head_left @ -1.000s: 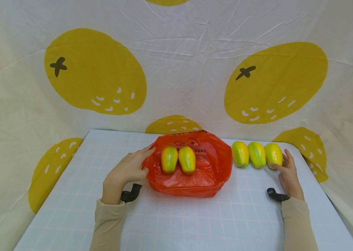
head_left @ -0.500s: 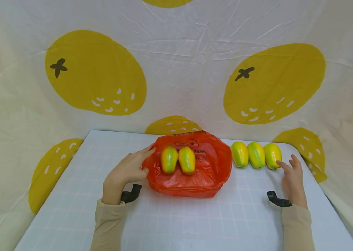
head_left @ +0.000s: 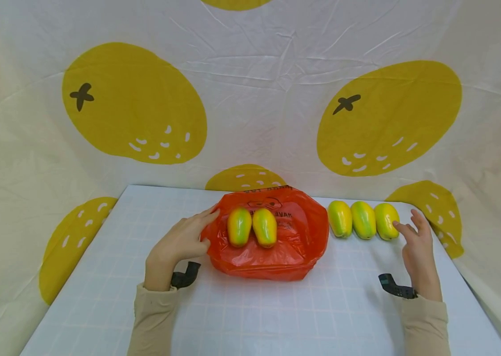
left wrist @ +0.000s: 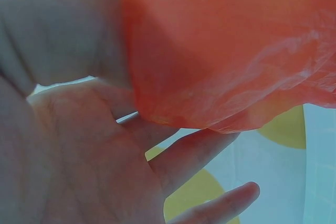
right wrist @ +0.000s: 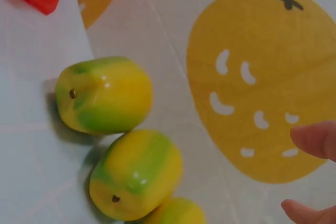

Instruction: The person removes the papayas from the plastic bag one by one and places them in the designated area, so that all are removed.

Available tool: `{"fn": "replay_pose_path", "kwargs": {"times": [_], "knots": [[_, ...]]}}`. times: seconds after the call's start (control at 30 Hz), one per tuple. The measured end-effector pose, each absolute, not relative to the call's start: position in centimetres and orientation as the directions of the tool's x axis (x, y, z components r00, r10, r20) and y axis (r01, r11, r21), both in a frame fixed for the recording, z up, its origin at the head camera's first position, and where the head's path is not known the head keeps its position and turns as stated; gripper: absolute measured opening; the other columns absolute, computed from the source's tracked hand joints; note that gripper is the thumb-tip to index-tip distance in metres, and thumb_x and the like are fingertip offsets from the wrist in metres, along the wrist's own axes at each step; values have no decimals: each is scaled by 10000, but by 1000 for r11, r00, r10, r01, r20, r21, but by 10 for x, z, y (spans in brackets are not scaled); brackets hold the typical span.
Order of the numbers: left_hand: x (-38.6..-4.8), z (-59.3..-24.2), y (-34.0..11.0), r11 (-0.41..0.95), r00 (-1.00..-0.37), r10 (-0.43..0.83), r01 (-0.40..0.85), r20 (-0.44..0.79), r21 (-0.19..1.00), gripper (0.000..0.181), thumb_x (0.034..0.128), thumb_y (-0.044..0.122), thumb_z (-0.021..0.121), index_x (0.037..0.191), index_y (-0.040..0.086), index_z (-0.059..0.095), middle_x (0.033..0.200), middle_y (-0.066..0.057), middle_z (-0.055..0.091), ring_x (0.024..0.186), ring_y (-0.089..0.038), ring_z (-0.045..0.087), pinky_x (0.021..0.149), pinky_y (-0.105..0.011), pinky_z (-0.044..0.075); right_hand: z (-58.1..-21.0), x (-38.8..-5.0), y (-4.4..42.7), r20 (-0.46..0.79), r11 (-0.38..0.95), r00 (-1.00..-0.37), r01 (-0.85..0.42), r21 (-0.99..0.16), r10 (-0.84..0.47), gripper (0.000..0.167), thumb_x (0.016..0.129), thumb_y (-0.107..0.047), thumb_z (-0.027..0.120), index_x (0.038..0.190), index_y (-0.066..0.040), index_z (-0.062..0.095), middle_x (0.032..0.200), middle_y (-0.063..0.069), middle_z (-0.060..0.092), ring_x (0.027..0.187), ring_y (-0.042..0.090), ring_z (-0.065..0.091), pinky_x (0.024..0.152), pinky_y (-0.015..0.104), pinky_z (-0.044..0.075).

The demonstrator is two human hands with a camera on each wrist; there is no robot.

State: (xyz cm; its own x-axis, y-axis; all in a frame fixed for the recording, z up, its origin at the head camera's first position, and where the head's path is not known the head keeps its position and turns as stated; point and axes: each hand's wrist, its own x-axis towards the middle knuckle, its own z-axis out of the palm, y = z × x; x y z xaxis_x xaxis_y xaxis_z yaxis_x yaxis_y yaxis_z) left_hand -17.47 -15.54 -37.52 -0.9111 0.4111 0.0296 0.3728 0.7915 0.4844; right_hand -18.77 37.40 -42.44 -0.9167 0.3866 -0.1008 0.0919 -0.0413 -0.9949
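Note:
A red plastic bag (head_left: 297,247) lies spread open at the back middle of the table, its mirrored print showing. Two yellow-green papayas, a left one (head_left: 239,227) and a right one (head_left: 265,227), lie side by side within it. My left hand (head_left: 181,240) touches the bag's left edge with extended fingers; in the left wrist view the red film (left wrist: 226,51) covers the thumb end and some fingertips. Right of the bag stand three more papayas in a row, the near-bag one (head_left: 340,219), a middle one (head_left: 363,220) and an end one (head_left: 386,221). Beside the end papaya hovers my right hand (head_left: 418,252), fingers spread, holding nothing.
The table (head_left: 241,316) has a pale checked cover. A fabric backdrop (head_left: 259,109) printed with big yellow fruits hangs right behind its back edge. Black wrist devices, a left one (head_left: 186,275) and a right one (head_left: 396,287), sit at both wrists.
My right hand has drawn back from the end papaya toward the right and nearer to me, its fingers coming off it. The left hand, bag and papayas stay where they were.

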Motion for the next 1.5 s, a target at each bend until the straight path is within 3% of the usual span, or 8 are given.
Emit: {"fn": "replay_pose_path", "kwargs": {"times": [0.23, 0.43, 0.63, 1.03, 1.27, 1.5], "knots": [[-174, -376, -156, 788, -911, 412, 374, 32, 489, 709, 796, 66, 548, 1495, 40, 432, 1576, -90, 358, 1357, -328, 444, 1051, -645, 347, -407, -183, 357, -88, 19, -917, 103, -994, 390, 793, 979, -297, 609, 1597, -289, 113, 1655, 4, -106, 1508, 286, -95, 1142, 565, -116], [-175, -375, -156, 786, -912, 408, 365, 24, 498, 704, 799, 61, 553, 1492, 37, 434, 1576, -90, 357, 1351, -325, 450, 1050, -633, 356, -392, -178, 340, -37, 96, -931, 77, -992, 362, 718, 1005, -251, 557, 1593, -256, 144, 1657, 57, -40, 1509, 323, 13, 1162, 590, -19], [-175, -375, -155, 791, -914, 406, 362, 19, 493, 704, 801, 61, 556, 1494, 44, 434, 1576, -87, 358, 1359, -328, 443, 1061, -651, 331, -375, -170, 320, 39, 104, -946, -6, -995, 321, 698, 1010, -216, 545, 1590, -209, 155, 1648, 87, 33, 1497, 338, 51, 1182, 557, -17], [-174, -374, -155, 790, -910, 414, 374, 27, 486, 703, 798, 59, 549, 1491, 34, 435, 1573, -98, 362, 1328, -337, 469, 1051, -659, 335, -346, -160, 284, 177, 159, -958, -144, -977, 224, 626, 1002, -166, 556, 1558, -198, 270, 1606, 118, 154, 1409, 307, 206, 1186, 351, 231], [-174, -374, -154, 790, -915, 404, 355, 11, 499, 711, 800, 64, 560, 1498, 41, 426, 1577, -96, 355, 1368, -342, 430, 1060, -662, 322, -336, -162, 269, 243, 194, -966, -223, -955, 86, 606, 1002, -174, 563, 1546, -197, 296, 1588, 136, 189, 1400, 340, 277, 1017, 150, 399], [-173, -372, -154, 790, -913, 409, 359, 9, 497, 706, 805, 59, 553, 1499, 40, 423, 1580, -96, 350, 1359, -338, 437, 1060, -642, 340, -319, -167, 251, 231, 312, -973, -225, -923, -18, 619, 1003, -217, 563, 1555, -208, 284, 1590, 114, 246, 1398, 363, 322, 979, 156, 436]]}}
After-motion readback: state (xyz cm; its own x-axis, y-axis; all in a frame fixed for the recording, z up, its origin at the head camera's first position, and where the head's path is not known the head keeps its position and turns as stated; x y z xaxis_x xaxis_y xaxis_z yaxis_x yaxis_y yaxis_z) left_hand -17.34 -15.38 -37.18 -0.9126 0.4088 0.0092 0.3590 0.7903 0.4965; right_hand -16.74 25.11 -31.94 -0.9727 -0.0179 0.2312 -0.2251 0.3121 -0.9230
